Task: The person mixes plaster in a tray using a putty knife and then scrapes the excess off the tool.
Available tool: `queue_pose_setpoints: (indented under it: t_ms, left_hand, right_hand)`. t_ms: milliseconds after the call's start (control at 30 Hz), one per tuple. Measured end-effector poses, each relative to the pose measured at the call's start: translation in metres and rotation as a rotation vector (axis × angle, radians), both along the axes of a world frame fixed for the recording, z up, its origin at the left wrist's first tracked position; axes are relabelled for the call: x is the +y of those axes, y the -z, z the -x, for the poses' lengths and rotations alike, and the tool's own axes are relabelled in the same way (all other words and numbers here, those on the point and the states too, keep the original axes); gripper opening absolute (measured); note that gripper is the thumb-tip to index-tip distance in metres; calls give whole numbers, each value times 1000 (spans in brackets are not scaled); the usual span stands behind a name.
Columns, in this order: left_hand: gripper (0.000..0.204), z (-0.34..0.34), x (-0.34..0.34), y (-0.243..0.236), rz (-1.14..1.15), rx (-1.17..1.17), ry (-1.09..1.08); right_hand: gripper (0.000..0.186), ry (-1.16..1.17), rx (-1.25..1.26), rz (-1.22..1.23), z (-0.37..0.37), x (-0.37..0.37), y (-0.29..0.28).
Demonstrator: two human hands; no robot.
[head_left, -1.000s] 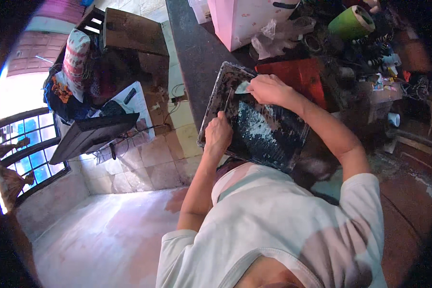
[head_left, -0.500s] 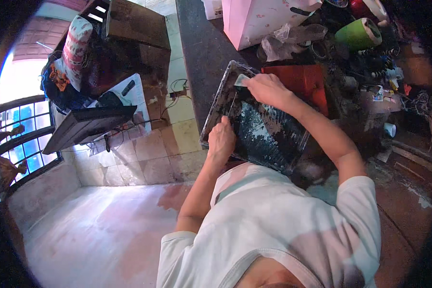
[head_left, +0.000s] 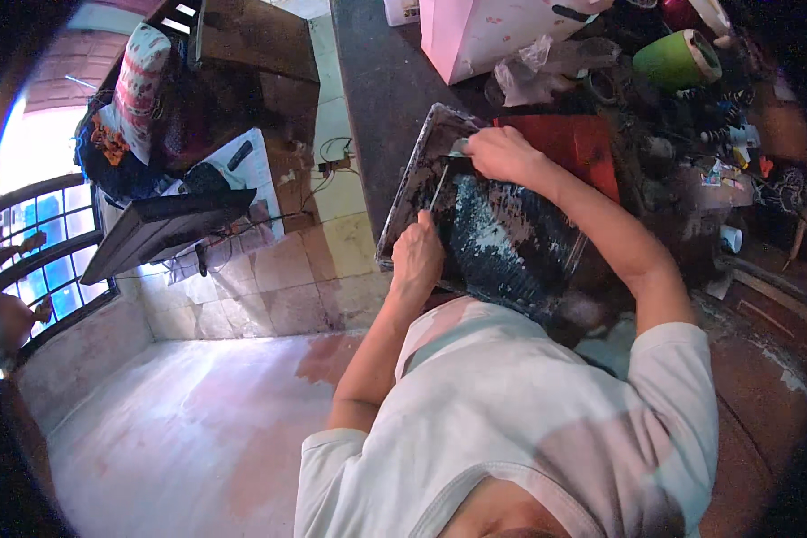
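A shallow tray (head_left: 396, 208) with a pale, worn rim and dark, crusted inside lies tilted in front of me. In it is a black panel (head_left: 493, 238) blotched with white and brown; a thin, light edge runs along its left side. My left hand (head_left: 417, 257) is closed at that edge, thumb pointing away from me; its fingertips are partly hidden. At the panel's far left corner, my right hand (head_left: 508, 159) pinches a small pale flat piece (head_left: 458, 148), mostly covered by the fingers, so its kind is unclear.
A red flat sheet (head_left: 565, 148) lies behind the tray. Farther back stand a pink-and-white bag (head_left: 484, 40), crumpled clear plastic (head_left: 529, 76) and a green container (head_left: 672, 61). Clutter with a white cup (head_left: 731, 239) is at right. A dark slanted panel (head_left: 166, 229) stands left.
My right hand has moved slightly right and toward me with the pale piece, which now shows less. My left hand has stayed at the panel's edge.
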State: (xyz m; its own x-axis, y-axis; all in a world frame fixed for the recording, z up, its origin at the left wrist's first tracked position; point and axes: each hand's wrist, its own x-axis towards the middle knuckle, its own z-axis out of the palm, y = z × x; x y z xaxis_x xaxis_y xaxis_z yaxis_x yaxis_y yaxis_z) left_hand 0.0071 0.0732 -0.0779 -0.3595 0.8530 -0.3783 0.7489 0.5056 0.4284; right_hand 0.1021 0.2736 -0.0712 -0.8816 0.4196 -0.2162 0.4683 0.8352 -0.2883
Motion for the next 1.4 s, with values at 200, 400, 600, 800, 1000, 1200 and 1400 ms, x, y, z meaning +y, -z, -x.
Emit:
queue_pose_setpoints:
  t_ms: [200, 400, 600, 800, 1000, 1200, 1400]
  left_hand:
    - [12, 5, -8, -5, 18, -34, 4]
    - [12, -2, -26, -24, 7, -160, -57]
    - [11, 5, -40, -20, -70, -51, -16]
    - [10, 11, -36, -26, -44, -8, 25]
    - [9, 20, -37, -23, -2, -46, 42]
    - [9, 30, -45, -27, 109, 4, -19]
    - [9, 37, -40, -21, -12, -51, 19]
  right_hand:
    - [17, 9, -176, 67, 5, 5, -28]
    - [21, -82, -108, -37, -10, -15, 13]
    - [22, -153, -25, -35, -8, -4, -31]
    - [15, -215, -57, -83, -3, -23, -8]
    - [9, -159, -106, -73, -15, 8, -28]
    - [18, -78, 36, -1, -23, 3, -24]
    - [21, 145, 277, 222, -22, -12, 9]
